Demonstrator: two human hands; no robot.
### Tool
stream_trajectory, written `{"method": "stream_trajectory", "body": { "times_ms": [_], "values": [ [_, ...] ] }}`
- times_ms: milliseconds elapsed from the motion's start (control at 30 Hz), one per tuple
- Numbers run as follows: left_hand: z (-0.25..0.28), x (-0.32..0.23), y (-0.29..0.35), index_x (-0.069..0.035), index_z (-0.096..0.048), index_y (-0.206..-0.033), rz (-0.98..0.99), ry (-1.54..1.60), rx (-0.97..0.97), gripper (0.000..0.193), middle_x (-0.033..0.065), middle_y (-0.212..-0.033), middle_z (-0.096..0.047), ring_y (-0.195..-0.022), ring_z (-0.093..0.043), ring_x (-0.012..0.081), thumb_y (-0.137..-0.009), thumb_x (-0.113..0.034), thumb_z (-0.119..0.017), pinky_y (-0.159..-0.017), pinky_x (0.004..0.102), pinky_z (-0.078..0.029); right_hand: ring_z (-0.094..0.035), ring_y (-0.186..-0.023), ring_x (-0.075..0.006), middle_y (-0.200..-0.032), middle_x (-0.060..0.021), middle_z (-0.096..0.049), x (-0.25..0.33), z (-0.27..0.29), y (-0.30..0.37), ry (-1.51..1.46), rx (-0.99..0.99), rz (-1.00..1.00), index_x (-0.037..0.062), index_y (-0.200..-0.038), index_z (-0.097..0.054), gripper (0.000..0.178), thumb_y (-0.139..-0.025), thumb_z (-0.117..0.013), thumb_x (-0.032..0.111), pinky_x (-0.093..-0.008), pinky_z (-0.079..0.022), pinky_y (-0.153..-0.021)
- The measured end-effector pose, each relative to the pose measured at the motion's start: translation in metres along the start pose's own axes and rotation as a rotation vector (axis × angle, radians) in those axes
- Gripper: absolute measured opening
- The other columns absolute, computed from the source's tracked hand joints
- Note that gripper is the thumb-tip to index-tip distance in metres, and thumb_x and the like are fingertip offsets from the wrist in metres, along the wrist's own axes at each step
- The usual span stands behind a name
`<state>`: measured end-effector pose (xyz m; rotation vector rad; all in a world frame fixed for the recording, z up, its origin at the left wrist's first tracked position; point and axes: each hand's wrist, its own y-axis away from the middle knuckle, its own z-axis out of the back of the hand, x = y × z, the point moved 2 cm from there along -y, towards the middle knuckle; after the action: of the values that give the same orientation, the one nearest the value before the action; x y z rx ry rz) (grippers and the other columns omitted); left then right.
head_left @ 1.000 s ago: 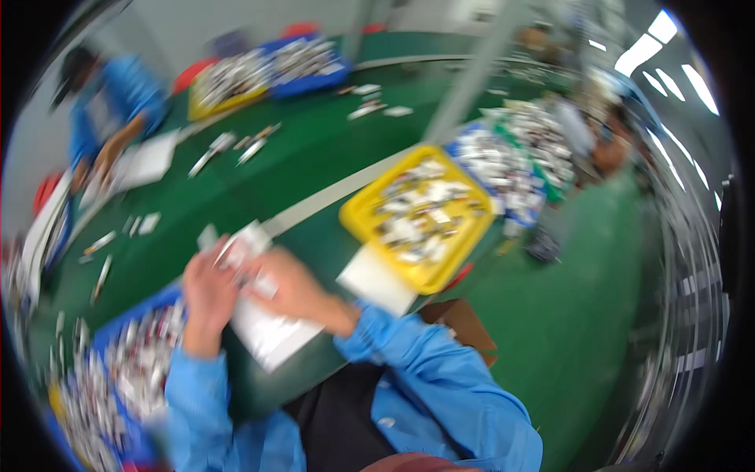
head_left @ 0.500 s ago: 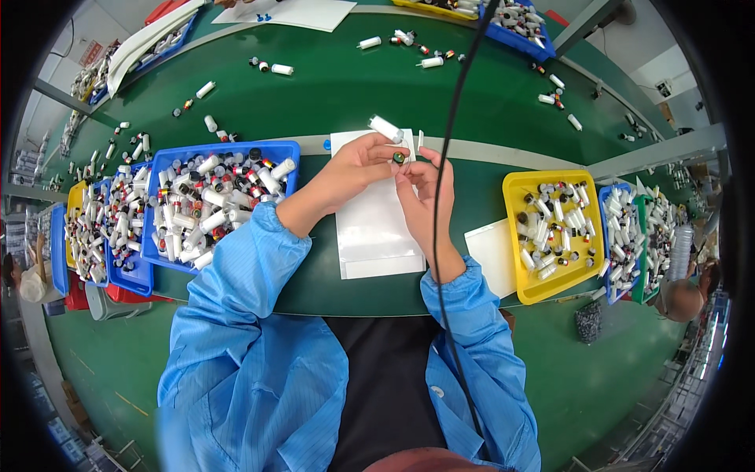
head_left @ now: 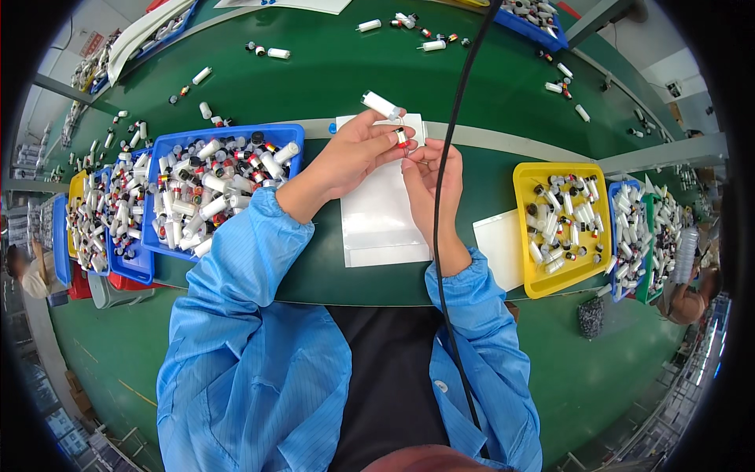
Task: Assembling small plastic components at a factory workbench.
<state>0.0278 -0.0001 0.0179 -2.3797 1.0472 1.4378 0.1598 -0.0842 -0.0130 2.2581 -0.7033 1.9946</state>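
My left hand (head_left: 352, 156) is closed, pinching a small red, white and black cylindrical part (head_left: 401, 138) between thumb and fingers. A white cylinder (head_left: 381, 105) stands tilted above those fingers, and a thin wire seems to run from it to the small part. My right hand (head_left: 439, 169) is closed just right of the part, fingertips together near its lower end; what they grip is too small to make out. Beneath both hands lies a white sheet with a clear plastic cover (head_left: 384, 228).
At left, a blue tray (head_left: 296, 134) is heaped with similar white cylinders and small parts. A yellow tray (head_left: 560, 285) at right holds fewer, beside a white paper (head_left: 499, 245). Loose pieces (head_left: 278, 53) lie across the green table. A black cable (head_left: 450, 130) hangs past my right hand.
The small part has turned, showing its red and white side instead of its dark end. The white cylinder and my left hand have shifted slightly up and left in the picture.
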Motion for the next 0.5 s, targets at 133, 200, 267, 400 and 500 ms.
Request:
{"method": "stream_trajectory", "body": {
  "times_ms": [133, 200, 267, 400, 500],
  "values": [
    [0.003, 0.003, -0.002, -0.003, -0.044, -0.14, -0.007, 0.017, 0.028, 0.038, 0.0145, -0.131, -0.061, -0.12, -0.06, 0.0216, -0.103, -0.006, -0.051, -0.107, 0.0346, -0.048, -0.06, -0.097, -0.013, -0.104, -0.0067, -0.06, -0.001, 0.001, -0.001, 0.038, 0.007, -0.001, 0.0017, -0.126, -0.045, 0.045, -0.088, -0.067, -0.005, -0.0276, -0.049, -0.089],
    [0.003, 0.004, -0.003, -0.003, -0.045, -0.14, -0.028, -0.007, 0.042, 0.037, 0.0139, -0.131, -0.06, -0.12, -0.061, 0.0217, -0.103, -0.006, -0.051, -0.107, 0.034, -0.048, -0.06, -0.097, -0.0128, -0.104, -0.0065, -0.059, 0.0, 0.002, -0.001, 0.029, -0.009, 0.047, 0.0016, -0.124, -0.046, 0.043, -0.088, -0.068, -0.005, -0.0272, -0.049, -0.089],
    [-0.001, 0.0, -0.002, -0.003, -0.046, -0.139, -0.056, -0.046, 0.059, 0.037, 0.0132, -0.131, -0.06, -0.119, -0.061, 0.0215, -0.103, -0.006, -0.051, -0.106, 0.0333, -0.048, -0.06, -0.096, -0.0124, -0.105, -0.0063, -0.059, 0.005, 0.005, -0.003, 0.03, -0.039, 0.129, 0.001, -0.121, -0.049, 0.038, -0.088, -0.067, -0.006, -0.0265, -0.048, -0.089],
    [-0.001, -0.003, 0.0, -0.003, -0.046, -0.139, -0.052, -0.182, 0.101, 0.036, 0.0123, -0.13, -0.061, -0.118, -0.062, 0.021, -0.103, -0.005, -0.05, -0.104, 0.0327, -0.049, -0.057, -0.097, -0.0094, -0.108, -0.0053, -0.057, 0.011, 0.026, -0.01, -0.121, -0.106, 0.008, -0.0001, -0.103, -0.06, 0.018, -0.09, -0.062, -0.012, -0.0218, -0.048, -0.083],
    [-0.003, -0.003, 0.002, -0.003, -0.046, -0.139, -0.045, -0.2, 0.129, 0.036, 0.0121, -0.129, -0.061, -0.118, -0.062, 0.0207, -0.103, -0.004, -0.048, -0.102, 0.0323, -0.051, -0.057, -0.095, -0.0084, -0.105, -0.0044, -0.056, 0.017, 0.032, -0.016, 0.027, -0.046, 0.103, 0.0003, -0.103, -0.06, 0.017, -0.09, -0.062, -0.011, -0.0213, -0.049, -0.08]
  ]
}}
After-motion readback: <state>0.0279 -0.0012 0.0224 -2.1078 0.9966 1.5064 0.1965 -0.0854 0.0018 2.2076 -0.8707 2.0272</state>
